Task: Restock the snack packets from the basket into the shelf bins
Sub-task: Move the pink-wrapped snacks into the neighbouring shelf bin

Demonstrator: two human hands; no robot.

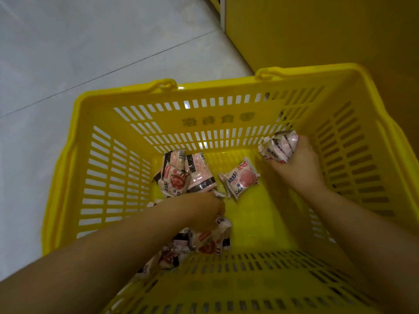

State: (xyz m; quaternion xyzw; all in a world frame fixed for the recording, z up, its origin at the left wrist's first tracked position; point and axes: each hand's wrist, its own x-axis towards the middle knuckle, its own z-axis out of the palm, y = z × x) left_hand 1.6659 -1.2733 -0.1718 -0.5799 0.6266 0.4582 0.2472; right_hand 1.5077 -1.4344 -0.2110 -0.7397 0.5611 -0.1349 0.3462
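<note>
A yellow slotted plastic basket (127,114) stands on the floor below me. Several small white-and-pink snack packets lie on its bottom: a pile (181,173) at the centre left, a single packet (240,177) in the middle, and more packets (208,241) near the front wall. My right hand (297,164) is inside the basket at the right and grips a bunch of packets (280,146). My left hand (204,209) reaches down into the packets, fingers curled around some of them; what it holds is partly hidden under the hand.
A yellow shelf unit (317,30) rises right behind the basket at the upper right. Pale grey tiled floor (79,53) spreads to the left. The basket handles (163,83) lie folded down on the far rim.
</note>
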